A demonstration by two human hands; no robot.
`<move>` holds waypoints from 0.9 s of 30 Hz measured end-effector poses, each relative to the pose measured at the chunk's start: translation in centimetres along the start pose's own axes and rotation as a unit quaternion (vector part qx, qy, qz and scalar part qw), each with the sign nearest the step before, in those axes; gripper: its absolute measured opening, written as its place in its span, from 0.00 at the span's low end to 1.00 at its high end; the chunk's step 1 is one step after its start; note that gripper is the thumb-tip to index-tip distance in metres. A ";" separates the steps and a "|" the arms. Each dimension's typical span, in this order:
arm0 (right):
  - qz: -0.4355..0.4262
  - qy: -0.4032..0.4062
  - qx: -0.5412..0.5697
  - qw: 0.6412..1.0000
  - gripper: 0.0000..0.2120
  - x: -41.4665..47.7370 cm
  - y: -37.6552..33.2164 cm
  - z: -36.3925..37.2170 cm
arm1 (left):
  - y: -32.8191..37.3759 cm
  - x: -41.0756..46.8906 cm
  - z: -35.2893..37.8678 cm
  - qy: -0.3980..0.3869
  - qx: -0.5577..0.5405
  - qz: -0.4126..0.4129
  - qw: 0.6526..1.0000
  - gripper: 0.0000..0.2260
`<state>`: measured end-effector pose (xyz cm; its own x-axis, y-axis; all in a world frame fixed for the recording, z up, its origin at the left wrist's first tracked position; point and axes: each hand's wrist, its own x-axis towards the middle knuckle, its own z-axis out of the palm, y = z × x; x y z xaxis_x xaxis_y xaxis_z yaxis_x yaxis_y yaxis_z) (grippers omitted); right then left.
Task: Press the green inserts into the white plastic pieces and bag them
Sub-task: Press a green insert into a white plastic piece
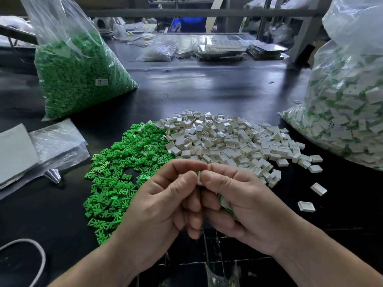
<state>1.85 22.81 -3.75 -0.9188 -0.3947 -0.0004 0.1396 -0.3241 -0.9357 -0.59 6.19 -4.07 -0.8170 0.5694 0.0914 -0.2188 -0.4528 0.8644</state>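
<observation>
Low in the middle of the frame, the left hand (165,206) and the right hand (246,204) are held together, with the knuckles touching. A single white piece (199,179) is pinched between the thumbs and forefingers of both hands. A sliver of green is seen at its upper left edge, but how far an insert is seated cannot be told. The other fingers of both hands are curled inward. Further pieces (225,205), white with green, are tucked under the curled fingers of the right hand against its palm.

Just above the hands, a pile of green inserts (116,172) is spread at centre left on the black table (207,90). A pile of white pieces (228,139) is heaped at centre right, and the two piles touch where they meet. Two loose white pieces (318,189) lie apart from the heap, right of the right hand.

A clear bag of green inserts (78,79) stands at the upper left. A large bag (348,121), filled with white pieces showing green, is set at the right edge. Flat bags (60,143) are stacked at the left edge, with a metal cone (52,176) just below them. A white cord (40,253) is looped at the lower left.
</observation>
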 end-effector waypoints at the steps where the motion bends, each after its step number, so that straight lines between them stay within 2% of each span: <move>1: -0.001 -0.005 0.010 1.000 0.15 0.0 0.0 -0.1 | 0.1 0.0 -0.2 -0.010 0.028 0.011 0.999 0.09; 3: 0.000 -0.007 0.023 1.000 0.14 0.0 -0.1 -0.3 | 0.3 -0.1 -0.7 -0.004 0.118 0.042 0.992 0.10; 5: 0.005 -0.005 0.027 1.000 0.12 0.0 -0.1 -0.4 | 0.4 -0.3 -1.0 0.013 0.228 0.084 0.970 0.09; 8: 0.017 0.009 0.033 0.999 0.10 0.1 -0.1 -0.4 | 0.6 -0.5 -1.0 0.042 0.391 0.152 0.907 0.07; 11: 0.029 0.025 0.017 0.999 0.08 0.1 -0.2 -0.4 | 1.0 -0.4 -0.8 0.071 0.490 0.207 0.844 0.07; 17: 0.066 0.058 -0.055 0.995 0.08 0.0 -0.2 -0.2 | 1.5 -0.2 -0.9 0.057 0.604 0.257 0.753 0.06; 21: 0.080 0.069 -0.098 0.990 0.10 -0.1 -0.1 0.0 | 1.7 -0.2 -1.1 0.047 0.647 0.253 0.718 0.06; 27: 0.102 0.077 -0.130 0.983 0.10 -0.1 -0.3 0.3 | 1.6 -0.4 -0.9 0.072 0.704 0.229 0.669 0.08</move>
<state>1.99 22.64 -3.38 -0.9293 -0.2879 -0.2312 0.2452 -0.0133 -0.9694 -1.07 4.61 -3.15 -0.6907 0.4746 0.5456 0.7087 0.5944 0.3801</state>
